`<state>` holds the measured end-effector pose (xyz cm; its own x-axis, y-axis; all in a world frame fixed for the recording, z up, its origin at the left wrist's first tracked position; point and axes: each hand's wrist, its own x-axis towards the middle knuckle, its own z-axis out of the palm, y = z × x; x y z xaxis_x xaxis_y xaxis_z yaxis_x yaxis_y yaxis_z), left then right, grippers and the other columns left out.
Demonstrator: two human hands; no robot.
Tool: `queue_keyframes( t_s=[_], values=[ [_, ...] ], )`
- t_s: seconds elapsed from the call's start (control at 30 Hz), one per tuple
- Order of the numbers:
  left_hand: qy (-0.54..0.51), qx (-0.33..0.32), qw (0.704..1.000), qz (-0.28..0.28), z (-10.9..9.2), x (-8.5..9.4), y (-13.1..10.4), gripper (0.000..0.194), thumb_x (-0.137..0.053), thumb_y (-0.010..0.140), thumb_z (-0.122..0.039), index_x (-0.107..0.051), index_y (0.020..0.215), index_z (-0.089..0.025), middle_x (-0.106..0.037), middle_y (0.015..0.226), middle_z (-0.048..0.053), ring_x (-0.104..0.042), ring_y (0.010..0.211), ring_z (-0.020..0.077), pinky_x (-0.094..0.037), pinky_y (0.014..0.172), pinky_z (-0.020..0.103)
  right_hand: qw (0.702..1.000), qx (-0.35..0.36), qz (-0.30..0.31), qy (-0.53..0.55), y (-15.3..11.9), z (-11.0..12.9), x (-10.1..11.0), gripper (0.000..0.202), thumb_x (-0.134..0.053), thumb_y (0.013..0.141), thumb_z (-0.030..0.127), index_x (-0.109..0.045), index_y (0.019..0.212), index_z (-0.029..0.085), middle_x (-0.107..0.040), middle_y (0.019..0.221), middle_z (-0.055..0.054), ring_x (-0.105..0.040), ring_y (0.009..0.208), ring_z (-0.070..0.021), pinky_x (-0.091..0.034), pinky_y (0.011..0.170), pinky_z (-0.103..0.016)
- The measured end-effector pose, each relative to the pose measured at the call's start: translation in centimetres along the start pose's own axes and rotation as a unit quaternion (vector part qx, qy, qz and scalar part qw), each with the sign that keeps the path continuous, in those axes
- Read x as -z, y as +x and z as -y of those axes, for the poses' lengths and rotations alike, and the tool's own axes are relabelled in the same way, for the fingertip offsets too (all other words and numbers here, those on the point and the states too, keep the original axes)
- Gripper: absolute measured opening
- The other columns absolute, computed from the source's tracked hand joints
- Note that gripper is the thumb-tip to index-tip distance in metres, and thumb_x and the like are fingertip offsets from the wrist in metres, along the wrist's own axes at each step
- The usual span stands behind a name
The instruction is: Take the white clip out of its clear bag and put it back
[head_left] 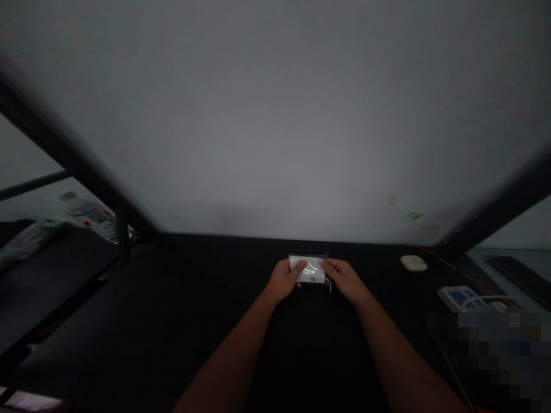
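Observation:
A flat white rectangular item in a shiny clear plastic wrapper [312, 269] is held between my two hands above the black tabletop [206, 298]. My left hand [284, 278] grips its left end, thumb on top and fingers underneath. At the other end my right hand [343, 276] pinches the clear wrapper edge beside the white part. A small grey mark shows near the item's lower edge. The scene is dim, and I cannot make out what the white item is.
A white earbuds case [414, 263] lies to the right. Nearer on that side is a white-and-blue power strip [462, 299] with cables. Behind the table rises a pale wall [275, 126]. Dark frame posts [123, 229] stand at the left; plastic bags [92, 215] lie beyond.

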<state>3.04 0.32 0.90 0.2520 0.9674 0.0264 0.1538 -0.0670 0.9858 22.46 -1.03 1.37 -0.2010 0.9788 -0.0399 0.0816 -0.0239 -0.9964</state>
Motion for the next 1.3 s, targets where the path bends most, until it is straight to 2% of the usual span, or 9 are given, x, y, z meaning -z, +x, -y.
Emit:
queue_keyframes(
  t_s=[0.13, 0.2, 0.5, 0.7, 0.87, 1.07, 1.3],
  values=[
    [-0.015, -0.011, 1.0, -0.02, -0.1, 0.1, -0.1, 0.054, -0.059, 0.082, -0.066, -0.065, 0.075, -0.013, -0.061, 0.055, 0.0, -0.052, 0.043, 0.0106, -0.04, 0.04, 0.02, 0.997, -0.043, 0.053, 0.027, -0.3, 0.3, -0.8, 0.059, -0.055, 0.077, 0.077, -0.065, 0.077, 0.018, -0.066, 0.059, -0.002, -0.052, 0.046, -0.013, -0.039, 0.045, -0.025],
    [-0.024, -0.013, 0.999, -0.022, -0.1, 0.1, -0.1, 0.055, -0.06, 0.081, -0.067, -0.065, 0.075, -0.013, -0.061, 0.056, 0.001, -0.053, 0.043, 0.0105, -0.04, 0.04, 0.019, 0.996, -0.051, 0.058, 0.036, -0.4, 0.4, -1.1, 0.06, -0.053, 0.078, 0.076, -0.065, 0.079, 0.018, -0.069, 0.062, -0.004, -0.055, 0.046, -0.0129, -0.038, 0.043, -0.024],
    [-0.047, -0.013, 0.999, -0.014, -0.2, 0.1, -0.2, 0.057, -0.06, 0.079, -0.069, -0.067, 0.076, -0.012, -0.062, 0.055, 0.001, -0.052, 0.043, 0.0103, -0.04, 0.039, 0.02, 0.999, -0.039, 0.017, 0.016, -0.4, 0.0, -1.6, 0.056, -0.057, 0.076, 0.075, -0.06, 0.069, 0.02, -0.061, 0.048, 0.001, -0.048, 0.039, -0.0105, -0.033, 0.04, -0.022],
    [-0.054, -0.009, 0.998, -0.022, 0.1, -0.1, 0.1, 0.064, -0.059, 0.075, -0.075, -0.069, 0.078, -0.011, -0.063, 0.058, 0.002, -0.052, 0.044, 0.0104, -0.042, 0.039, 0.02, 0.996, -0.041, -0.013, 0.076, -0.2, -0.3, -1.8, 0.064, -0.052, 0.076, 0.082, -0.064, 0.072, 0.019, -0.061, 0.05, -0.001, -0.05, 0.042, -0.0118, -0.031, 0.041, -0.023],
    [-0.053, -0.002, 0.998, -0.043, 0.2, 0.1, 0.3, 0.062, -0.059, 0.077, -0.073, -0.069, 0.079, -0.012, -0.064, 0.06, 0.003, -0.055, 0.045, 0.0115, -0.044, 0.04, 0.021, 0.993, -0.029, -0.01, 0.114, -0.1, -0.3, -1.5, 0.065, -0.051, 0.076, 0.082, -0.063, 0.069, 0.018, -0.068, 0.058, -0.006, -0.052, 0.047, -0.013, -0.033, 0.042, -0.025],
    [-0.023, -0.009, 0.997, -0.069, -0.3, 0.3, 0.1, 0.056, -0.06, 0.079, -0.068, -0.067, 0.077, -0.013, -0.063, 0.056, 0.001, -0.053, 0.042, 0.0111, -0.04, 0.039, 0.02, 0.998, -0.011, 0.013, 0.065, -0.1, -0.5, -1.1, 0.058, -0.058, 0.077, 0.075, -0.068, 0.076, 0.018, -0.07, 0.065, -0.005, -0.054, 0.052, -0.0129, -0.037, 0.046, -0.025],
    [-0.012, -0.008, 0.997, -0.071, -0.1, 0.2, 0.0, 0.049, -0.062, 0.081, -0.062, -0.065, 0.075, -0.013, -0.062, 0.056, 0.001, -0.054, 0.043, 0.0112, -0.04, 0.04, 0.02, 0.999, -0.018, 0.012, 0.046, -0.1, -0.5, -1.1, 0.051, -0.059, 0.079, 0.068, -0.068, 0.076, 0.018, -0.069, 0.064, -0.004, -0.054, 0.052, -0.0133, -0.037, 0.046, -0.025]
  ],
)
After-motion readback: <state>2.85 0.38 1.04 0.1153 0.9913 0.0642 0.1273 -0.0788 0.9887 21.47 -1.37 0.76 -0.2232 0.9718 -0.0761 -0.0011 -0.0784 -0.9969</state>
